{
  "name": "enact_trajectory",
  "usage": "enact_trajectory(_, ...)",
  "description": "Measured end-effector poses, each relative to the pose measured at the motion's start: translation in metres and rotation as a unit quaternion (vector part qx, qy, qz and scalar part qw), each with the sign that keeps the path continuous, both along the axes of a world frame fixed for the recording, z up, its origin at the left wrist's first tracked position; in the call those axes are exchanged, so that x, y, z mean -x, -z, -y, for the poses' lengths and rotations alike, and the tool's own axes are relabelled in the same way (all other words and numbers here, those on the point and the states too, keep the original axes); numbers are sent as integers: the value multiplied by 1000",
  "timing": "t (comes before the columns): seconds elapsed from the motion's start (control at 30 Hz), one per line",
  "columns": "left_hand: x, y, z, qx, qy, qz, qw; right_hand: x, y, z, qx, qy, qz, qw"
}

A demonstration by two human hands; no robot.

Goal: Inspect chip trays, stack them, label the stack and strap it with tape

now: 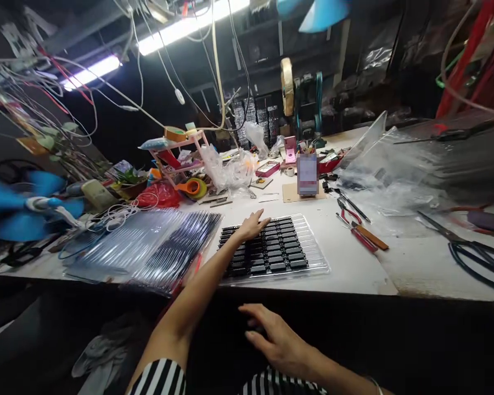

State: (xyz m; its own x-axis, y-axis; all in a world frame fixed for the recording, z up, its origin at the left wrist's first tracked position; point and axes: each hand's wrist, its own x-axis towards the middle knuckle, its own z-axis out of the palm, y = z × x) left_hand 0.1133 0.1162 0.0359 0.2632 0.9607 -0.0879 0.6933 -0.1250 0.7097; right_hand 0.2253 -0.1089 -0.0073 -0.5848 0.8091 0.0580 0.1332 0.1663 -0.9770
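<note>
A clear plastic tray (pixel 313 241) lies near the front edge of the white table, with rows of small black rectangular parts (pixel 275 247) in its slots. Over the tray's far side reaches my left hand (pixel 252 226), fingers stretched out and apart, at or just above the black parts; whether it touches them I cannot tell. My right hand (pixel 278 339) hangs in front of the table edge, low and near my lap. Its fingers are loosely bent with a gap at the thumb, and I see nothing held in it.
Stacked clear trays (pixel 148 241) lie to the left, beside a blue fan (pixel 33 206). Toward the right are pliers (pixel 348 211), a screwdriver (pixel 360 236), large scissors (pixel 469 241) and plastic bags (pixel 379 164). A phone (pixel 307 174) stands upright behind the tray.
</note>
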Motion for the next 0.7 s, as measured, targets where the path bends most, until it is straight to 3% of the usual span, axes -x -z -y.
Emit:
enact_trajectory(0.1,21,-8,22,-38,-27,16,999,-31,-2,17,29,26,3,999)
enact_trajectory(0.2,62,-15,55,-62,-76,58,993,-63,-13,28,66,79,-29,994)
enact_trajectory(0.33,107,-9,105,-82,-173,149,970,-93,-34,21,34,126,-30,991)
enact_trajectory(0.4,111,1,126,-85,-216,195,953,-101,-42,7,2,136,-8,991)
enact_trajectory(0.5,100,17,143,-87,-246,243,934,-110,-46,-20,-64,183,63,979)
enact_trajectory(0.6,88,30,141,-81,-284,259,920,-118,-49,-48,-111,211,132,962)
enact_trajectory(0.7,84,44,125,-68,-329,275,901,-127,-63,-86,-138,199,189,952)
